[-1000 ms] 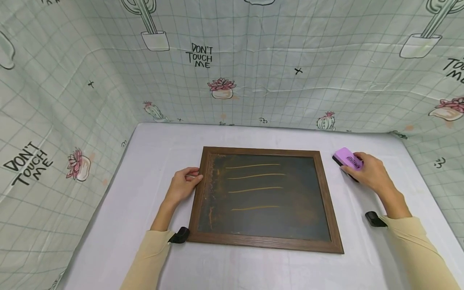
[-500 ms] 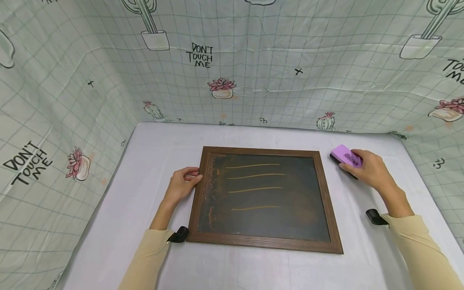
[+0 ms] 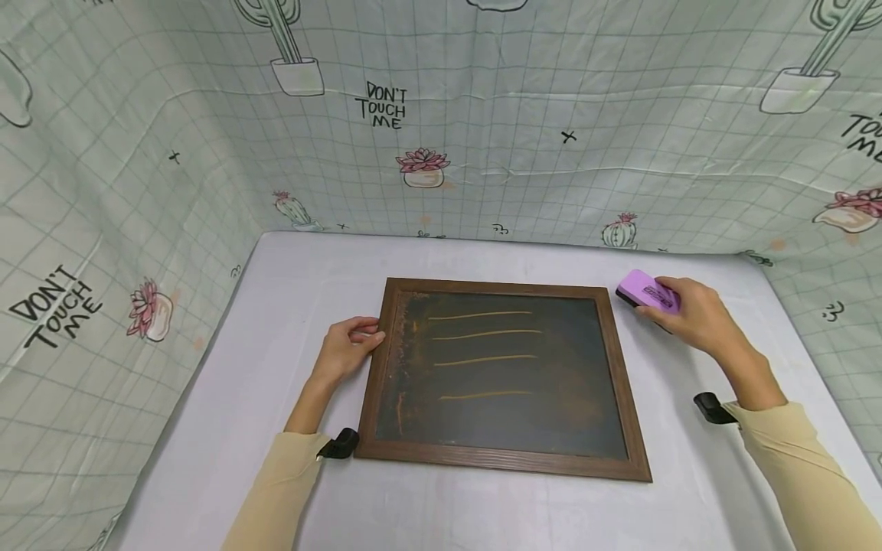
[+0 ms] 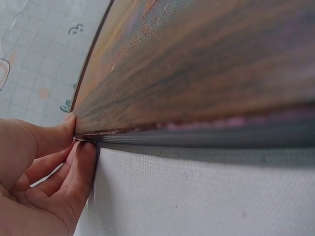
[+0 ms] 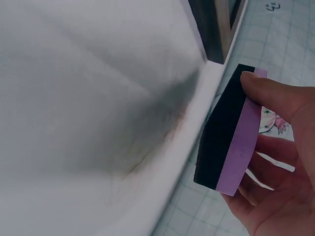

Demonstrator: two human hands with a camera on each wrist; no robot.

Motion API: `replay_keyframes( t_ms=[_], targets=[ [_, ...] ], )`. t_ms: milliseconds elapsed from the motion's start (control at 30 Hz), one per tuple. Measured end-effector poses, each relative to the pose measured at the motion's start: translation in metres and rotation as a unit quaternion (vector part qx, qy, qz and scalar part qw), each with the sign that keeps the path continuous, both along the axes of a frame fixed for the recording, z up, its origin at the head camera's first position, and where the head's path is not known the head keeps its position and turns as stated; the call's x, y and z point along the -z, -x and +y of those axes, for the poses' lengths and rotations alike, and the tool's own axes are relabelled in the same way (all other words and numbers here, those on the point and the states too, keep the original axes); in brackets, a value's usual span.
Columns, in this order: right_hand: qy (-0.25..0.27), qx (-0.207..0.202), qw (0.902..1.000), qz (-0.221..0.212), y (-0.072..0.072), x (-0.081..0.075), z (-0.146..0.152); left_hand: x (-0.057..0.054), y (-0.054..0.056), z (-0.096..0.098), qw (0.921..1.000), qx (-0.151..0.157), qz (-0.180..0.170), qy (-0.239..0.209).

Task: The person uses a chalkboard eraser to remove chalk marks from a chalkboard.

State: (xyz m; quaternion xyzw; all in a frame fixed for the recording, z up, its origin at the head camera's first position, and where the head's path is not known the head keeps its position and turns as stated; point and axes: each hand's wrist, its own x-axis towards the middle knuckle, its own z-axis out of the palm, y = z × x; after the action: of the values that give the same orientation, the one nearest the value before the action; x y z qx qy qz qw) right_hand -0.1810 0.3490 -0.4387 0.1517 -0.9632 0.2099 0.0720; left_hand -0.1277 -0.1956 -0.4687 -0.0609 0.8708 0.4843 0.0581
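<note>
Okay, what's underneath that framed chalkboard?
The white table surface shows around the framed chalkboard, which appears to lie flat on it. The left hand holds its left edge. Whatever is directly beneath the chalkboard is covered, so I can't tell.

Even light in the head view; dimmer wrist views, a soft-edged shadow (image 5: 157, 108) across the tabletop (image 5: 54, 206)

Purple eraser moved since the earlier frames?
Yes. In the head view, the purple eraser shifted left and slightly up, closer to the framed chalkboard.
</note>
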Motion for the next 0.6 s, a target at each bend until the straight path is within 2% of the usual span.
replay_keyframes(
  t_ms=[167, 433, 600],
  targets=[
    [-0.003, -0.027, 0.9993, 0.027, 0.001, -0.004, -0.006, -0.001, 0.001, 0.001, 1.0, -0.001, -0.004, -0.007],
    [-0.014, -0.039, 0.9992, 0.0, 0.004, -0.013, -0.021, -0.001, 0.0, 0.0, 1.0, 0.0, -0.002, -0.005],
    [-0.012, -0.062, 0.998, 0.008, 0.004, -0.015, -0.03, 0.0, -0.002, 0.001, 1.0, -0.001, -0.008, -0.004]
  ],
)
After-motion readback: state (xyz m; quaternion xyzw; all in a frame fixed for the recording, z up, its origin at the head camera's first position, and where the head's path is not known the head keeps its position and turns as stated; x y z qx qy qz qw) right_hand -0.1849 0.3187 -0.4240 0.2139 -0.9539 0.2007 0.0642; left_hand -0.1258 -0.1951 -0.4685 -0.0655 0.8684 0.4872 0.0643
